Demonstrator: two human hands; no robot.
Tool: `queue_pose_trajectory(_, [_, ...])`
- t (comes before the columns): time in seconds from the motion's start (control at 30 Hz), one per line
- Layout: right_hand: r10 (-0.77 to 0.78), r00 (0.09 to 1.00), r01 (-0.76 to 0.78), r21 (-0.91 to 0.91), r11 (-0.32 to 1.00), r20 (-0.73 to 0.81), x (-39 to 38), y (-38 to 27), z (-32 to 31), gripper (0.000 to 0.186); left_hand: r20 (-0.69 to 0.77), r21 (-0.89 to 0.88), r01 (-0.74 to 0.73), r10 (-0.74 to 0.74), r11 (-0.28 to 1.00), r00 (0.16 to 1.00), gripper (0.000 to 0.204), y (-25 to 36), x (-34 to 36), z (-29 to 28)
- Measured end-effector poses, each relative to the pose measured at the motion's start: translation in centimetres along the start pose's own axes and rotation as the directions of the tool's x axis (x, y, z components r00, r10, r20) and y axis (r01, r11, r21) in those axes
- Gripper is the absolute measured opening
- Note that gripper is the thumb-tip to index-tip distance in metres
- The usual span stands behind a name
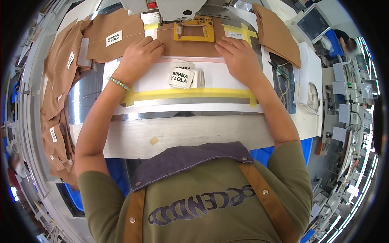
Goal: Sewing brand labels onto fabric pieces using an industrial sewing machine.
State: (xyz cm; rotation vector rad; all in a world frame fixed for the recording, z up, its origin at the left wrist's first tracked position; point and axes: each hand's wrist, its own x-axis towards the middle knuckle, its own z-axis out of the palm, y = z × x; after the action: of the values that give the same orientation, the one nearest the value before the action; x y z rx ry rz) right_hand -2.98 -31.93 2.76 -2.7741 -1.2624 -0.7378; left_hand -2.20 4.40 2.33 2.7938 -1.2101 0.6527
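Observation:
Under the machine head, a brown fabric panel [188, 50] lies on the white template with its front edge toward me. My left hand [142, 56] is on its left part, fingers bent and bunched on the cloth. Across from it, my right hand [240, 56] holds the panel's right end, its fingers pointing inward. Both thumbs are largely hidden. Between the hands, a yellow rectangular frame [193, 39] rests on the panel below the machine head [172, 9]. Nearer to me sits a small pile of white printed labels [181, 77] on the template [148, 83].
Yellow tape [194, 94] edges the template. Brown panels with labels [63, 69] hang along the table's left side. More brown panels [277, 38] are stacked at the far right, near thread and scissors [280, 73]. A monitor [313, 22] stands beyond.

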Motion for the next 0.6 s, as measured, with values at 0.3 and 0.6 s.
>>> queue_pose_trajectory(0.3, [0.122,0.982,-0.155,0.243,0.958,0.147,-2.9,-0.7,-1.9,0.05,0.072,-0.246,0.194,-0.182,0.95,0.981,0.049,3.4,-2.8,-2.2])
queue_pose_trajectory(0.6, [0.185,0.981,-0.195,0.366,0.91,0.062,-3.8,-1.0,-1.9,0.054,0.055,-0.363,0.271,-0.27,0.892,0.961,0.046,3.8,-3.3,-2.2])
